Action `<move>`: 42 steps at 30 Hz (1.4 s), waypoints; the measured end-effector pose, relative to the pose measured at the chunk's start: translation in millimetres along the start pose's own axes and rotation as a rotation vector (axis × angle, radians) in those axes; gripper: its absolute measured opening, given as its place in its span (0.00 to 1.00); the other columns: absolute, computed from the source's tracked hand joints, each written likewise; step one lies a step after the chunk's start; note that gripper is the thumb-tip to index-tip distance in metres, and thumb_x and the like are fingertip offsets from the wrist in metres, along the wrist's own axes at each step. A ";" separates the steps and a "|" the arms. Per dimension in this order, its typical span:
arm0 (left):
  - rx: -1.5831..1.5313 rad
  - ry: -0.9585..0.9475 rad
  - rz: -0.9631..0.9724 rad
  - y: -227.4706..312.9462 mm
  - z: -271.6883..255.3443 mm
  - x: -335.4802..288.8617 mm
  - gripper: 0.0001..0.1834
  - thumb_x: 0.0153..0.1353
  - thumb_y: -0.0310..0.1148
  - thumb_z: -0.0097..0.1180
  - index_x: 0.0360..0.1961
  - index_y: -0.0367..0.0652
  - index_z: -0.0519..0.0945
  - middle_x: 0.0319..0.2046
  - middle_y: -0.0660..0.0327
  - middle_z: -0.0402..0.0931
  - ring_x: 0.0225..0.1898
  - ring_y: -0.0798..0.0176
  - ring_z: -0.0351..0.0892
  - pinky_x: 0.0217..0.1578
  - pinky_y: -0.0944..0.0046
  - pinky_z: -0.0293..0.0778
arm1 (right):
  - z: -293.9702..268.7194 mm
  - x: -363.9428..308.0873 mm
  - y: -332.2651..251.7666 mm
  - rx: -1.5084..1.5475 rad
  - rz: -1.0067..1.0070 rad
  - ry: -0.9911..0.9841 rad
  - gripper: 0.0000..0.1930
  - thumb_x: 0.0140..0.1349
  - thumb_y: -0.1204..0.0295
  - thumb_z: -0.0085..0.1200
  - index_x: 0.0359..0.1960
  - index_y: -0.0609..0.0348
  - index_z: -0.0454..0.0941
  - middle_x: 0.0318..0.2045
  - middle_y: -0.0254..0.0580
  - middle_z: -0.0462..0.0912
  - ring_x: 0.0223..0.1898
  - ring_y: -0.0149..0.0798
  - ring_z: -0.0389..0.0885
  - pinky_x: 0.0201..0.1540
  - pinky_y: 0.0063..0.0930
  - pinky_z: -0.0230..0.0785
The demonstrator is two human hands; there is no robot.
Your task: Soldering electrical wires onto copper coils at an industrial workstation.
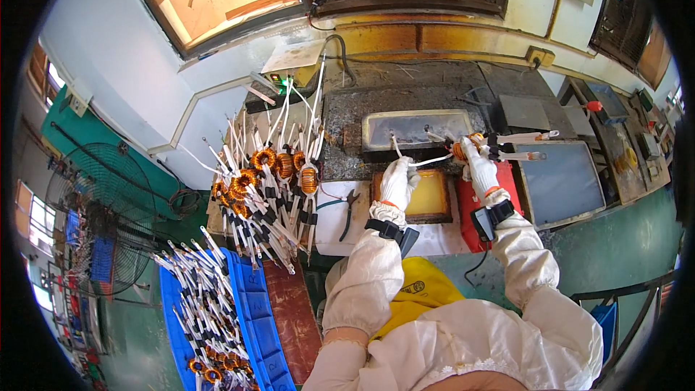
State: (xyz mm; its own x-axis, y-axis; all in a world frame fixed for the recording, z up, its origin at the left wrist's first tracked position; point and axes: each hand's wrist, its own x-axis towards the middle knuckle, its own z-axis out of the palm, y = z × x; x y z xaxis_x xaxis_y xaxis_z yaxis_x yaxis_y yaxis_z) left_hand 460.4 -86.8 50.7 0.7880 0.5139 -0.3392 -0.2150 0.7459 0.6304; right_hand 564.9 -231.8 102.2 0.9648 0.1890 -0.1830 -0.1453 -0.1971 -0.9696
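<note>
My right hand (481,170), in a white glove, is closed around a copper-wound toroidal coil (457,150) with white sleeved leads. Its dark-banded leads (517,146) stick out to the right of that hand. A white lead (432,161) runs from the coil to my gloved left hand (398,182), whose fingers are closed on it. Both hands are at the near edge of a rectangular metal bath (369,146) with a shiny grey surface. Below, between my forearms, sits a square brown-rimmed tray (428,219) with yellow contents.
Many similar coils (264,159) are heaped on the bench at left, near pliers (350,213). More fill a blue crate (253,311) below. A red box (504,188) and a grey-surfaced tray (565,181) stand at right. A control box (293,58) is behind.
</note>
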 end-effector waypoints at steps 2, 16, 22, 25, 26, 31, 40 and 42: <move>0.005 0.014 -0.011 -1.0 1.9 0.1 0.11 0.61 0.34 0.47 0.33 0.36 0.73 0.21 0.63 0.65 0.19 0.72 0.63 0.18 0.74 0.65 | -1.6 -0.4 0.3 -0.014 -0.011 0.010 0.22 0.53 0.51 0.53 0.37 0.57 0.74 0.11 0.36 0.71 0.06 0.28 0.65 0.09 0.23 0.56; -0.023 0.001 -0.008 -3.3 -0.8 3.0 0.10 0.61 0.34 0.47 0.32 0.36 0.73 0.20 0.63 0.65 0.18 0.71 0.62 0.17 0.74 0.63 | 0.3 -2.8 -0.7 -0.058 -0.001 0.001 0.20 0.54 0.50 0.50 0.35 0.56 0.72 0.07 0.35 0.66 0.06 0.30 0.64 0.09 0.26 0.57; -0.007 0.015 -0.008 -4.9 1.3 3.8 0.10 0.61 0.34 0.48 0.32 0.36 0.73 0.21 0.63 0.65 0.18 0.71 0.62 0.17 0.74 0.63 | -1.2 -3.0 -1.0 -0.083 -0.048 0.011 0.20 0.54 0.50 0.51 0.35 0.56 0.72 0.07 0.35 0.67 0.06 0.30 0.65 0.09 0.26 0.56; -0.005 0.002 -0.011 -6.6 3.5 4.3 0.10 0.61 0.34 0.48 0.32 0.36 0.73 0.21 0.63 0.65 0.18 0.71 0.62 0.17 0.74 0.63 | -4.6 -2.0 -0.2 -0.100 -0.056 0.028 0.20 0.54 0.50 0.51 0.35 0.56 0.73 0.07 0.34 0.67 0.06 0.30 0.65 0.09 0.25 0.56; 0.005 0.005 -0.016 -7.1 4.7 4.1 0.10 0.61 0.34 0.48 0.32 0.36 0.73 0.21 0.63 0.65 0.18 0.71 0.62 0.17 0.75 0.63 | -6.1 -1.6 -0.6 -0.095 -0.043 0.028 0.21 0.53 0.50 0.52 0.36 0.56 0.74 0.08 0.33 0.68 0.06 0.29 0.65 0.09 0.24 0.55; 0.040 -0.043 -0.011 -8.2 -1.2 5.6 0.11 0.60 0.37 0.47 0.34 0.39 0.73 0.23 0.63 0.68 0.19 0.72 0.66 0.18 0.75 0.67 | -6.4 -1.9 -1.8 -0.082 -0.033 0.014 0.22 0.53 0.50 0.52 0.36 0.57 0.74 0.07 0.33 0.68 0.06 0.29 0.65 0.10 0.24 0.55; 0.079 0.003 -0.001 -6.3 2.7 -1.0 0.11 0.61 0.36 0.47 0.33 0.39 0.73 0.23 0.63 0.67 0.20 0.71 0.65 0.19 0.74 0.66 | -9.2 -1.5 2.0 -0.143 -0.051 -0.005 0.24 0.52 0.48 0.51 0.35 0.59 0.74 0.07 0.35 0.69 0.07 0.31 0.67 0.11 0.26 0.58; 0.114 -0.050 -0.006 -7.1 -4.0 3.4 0.11 0.60 0.39 0.47 0.35 0.42 0.73 0.26 0.64 0.70 0.24 0.71 0.69 0.22 0.74 0.70 | -8.0 -4.8 -0.1 -0.133 -0.059 0.003 0.24 0.52 0.48 0.51 0.35 0.59 0.74 0.07 0.36 0.69 0.07 0.32 0.68 0.11 0.26 0.59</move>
State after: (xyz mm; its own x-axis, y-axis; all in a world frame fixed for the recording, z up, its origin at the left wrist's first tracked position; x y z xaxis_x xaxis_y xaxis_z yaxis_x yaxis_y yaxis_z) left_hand 462.2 -88.7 42.3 0.8173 0.4859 -0.3097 -0.1454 0.6940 0.7051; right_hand 562.0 -240.4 104.5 0.9715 0.2010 -0.1258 -0.0583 -0.3119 -0.9483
